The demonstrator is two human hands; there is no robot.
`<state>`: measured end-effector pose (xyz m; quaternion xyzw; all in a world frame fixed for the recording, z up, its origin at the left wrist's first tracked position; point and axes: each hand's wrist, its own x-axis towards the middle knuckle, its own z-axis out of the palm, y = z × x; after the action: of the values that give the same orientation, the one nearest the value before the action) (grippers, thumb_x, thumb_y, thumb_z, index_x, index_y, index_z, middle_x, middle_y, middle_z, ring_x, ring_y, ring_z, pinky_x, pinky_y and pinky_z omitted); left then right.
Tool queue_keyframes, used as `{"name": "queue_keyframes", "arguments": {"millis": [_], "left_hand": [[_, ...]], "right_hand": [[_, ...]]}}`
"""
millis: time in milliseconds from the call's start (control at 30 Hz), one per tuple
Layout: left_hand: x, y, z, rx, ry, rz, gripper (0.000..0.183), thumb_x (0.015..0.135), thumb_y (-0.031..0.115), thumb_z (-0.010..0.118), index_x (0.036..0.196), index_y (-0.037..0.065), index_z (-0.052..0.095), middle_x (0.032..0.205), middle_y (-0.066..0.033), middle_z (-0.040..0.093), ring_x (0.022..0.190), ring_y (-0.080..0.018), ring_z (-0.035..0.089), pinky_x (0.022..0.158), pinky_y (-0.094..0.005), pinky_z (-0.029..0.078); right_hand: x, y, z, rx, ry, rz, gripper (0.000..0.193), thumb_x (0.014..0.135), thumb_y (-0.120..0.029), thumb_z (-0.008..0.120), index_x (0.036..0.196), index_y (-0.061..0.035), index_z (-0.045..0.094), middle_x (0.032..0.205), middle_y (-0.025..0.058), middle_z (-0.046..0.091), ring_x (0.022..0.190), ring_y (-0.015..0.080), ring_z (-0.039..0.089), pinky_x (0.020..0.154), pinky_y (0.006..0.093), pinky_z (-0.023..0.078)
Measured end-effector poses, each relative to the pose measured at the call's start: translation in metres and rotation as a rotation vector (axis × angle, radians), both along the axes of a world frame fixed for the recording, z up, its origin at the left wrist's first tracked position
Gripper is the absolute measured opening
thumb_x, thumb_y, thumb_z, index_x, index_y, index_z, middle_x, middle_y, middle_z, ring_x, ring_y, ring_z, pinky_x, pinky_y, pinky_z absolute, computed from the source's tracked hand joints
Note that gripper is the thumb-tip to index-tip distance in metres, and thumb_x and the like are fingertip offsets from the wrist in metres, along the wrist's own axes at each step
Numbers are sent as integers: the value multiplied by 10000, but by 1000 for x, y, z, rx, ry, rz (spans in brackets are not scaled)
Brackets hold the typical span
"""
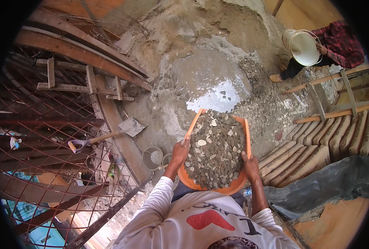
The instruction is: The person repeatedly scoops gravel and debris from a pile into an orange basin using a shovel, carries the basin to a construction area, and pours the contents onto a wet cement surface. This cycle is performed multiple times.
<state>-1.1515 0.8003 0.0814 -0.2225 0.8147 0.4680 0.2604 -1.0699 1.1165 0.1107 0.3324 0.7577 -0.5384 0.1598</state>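
Note:
In front of my body I carry an orange scoop-shaped pan heaped with grey and whitish gravel. My left hand is closed on its left rim, and my right hand grips the right rim with the thumb on top. The pan's open end points away from me, toward a puddle of grey water ringed by sand and wet mix. Fingers under the pan are hidden.
At the far right a person in a plaid sleeve holds a white bucket. Stacked paper sacks and a wooden ladder stand right. A shovel, a grey bucket, planks and rusty mesh lie left.

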Motion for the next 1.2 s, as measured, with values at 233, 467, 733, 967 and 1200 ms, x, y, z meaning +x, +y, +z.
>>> {"name": "queue_keyframes", "arguments": {"millis": [233, 467, 733, 967, 1200], "left_hand": [[-30, 8, -18, -32, -68, 223, 712, 951, 612, 413, 785, -54, 603, 670, -138, 586, 648, -258, 561, 624, -427, 428], [-145, 19, -41, 80, -147, 380, 576, 991, 502, 449, 770, -6, 608, 655, -85, 580, 560, -194, 546, 513, -382, 425], [-370, 136, -92, 210, 4, 499, 556, 1000, 459, 454, 1117, -70, 576, 941, -159, 624, 699, -288, 601, 583, -431, 498], [-433, 278, -81, 33, 54, 238, 643, 975, 483, 454, 1053, -131, 624, 1083, -304, 643, 1024, -439, 627, 887, -459, 479], [-369, 354, -98, 36, 38, 143, 660, 975, 515, 406, 916, -88, 668, 964, -317, 652, 964, -443, 634, 827, -475, 474]], "right_hand": [[-96, 13, -2, 20, -45, 235, 420, 961, -411, 557, 849, -6, 583, 680, 7, 513, 628, 110, 463, 576, 324, 404], [-287, 56, -22, -27, -28, 601, 634, 963, -511, 483, 794, 89, 601, 733, 174, 600, 731, 255, 582, 706, 434, 462], [-523, 183, -7, 161, 12, 407, 601, 974, -474, 499, 703, 57, 575, 538, 109, 498, 404, 229, 433, 443, 426, 391], [-492, 317, -56, 42, 164, 185, 527, 973, -485, 503, 754, -12, 577, 553, 42, 479, 421, 165, 446, 413, 352, 353], [-401, 371, -61, 125, 174, 9, 450, 972, -466, 509, 717, -97, 536, 539, -31, 404, 416, 96, 345, 421, 296, 293]]}}
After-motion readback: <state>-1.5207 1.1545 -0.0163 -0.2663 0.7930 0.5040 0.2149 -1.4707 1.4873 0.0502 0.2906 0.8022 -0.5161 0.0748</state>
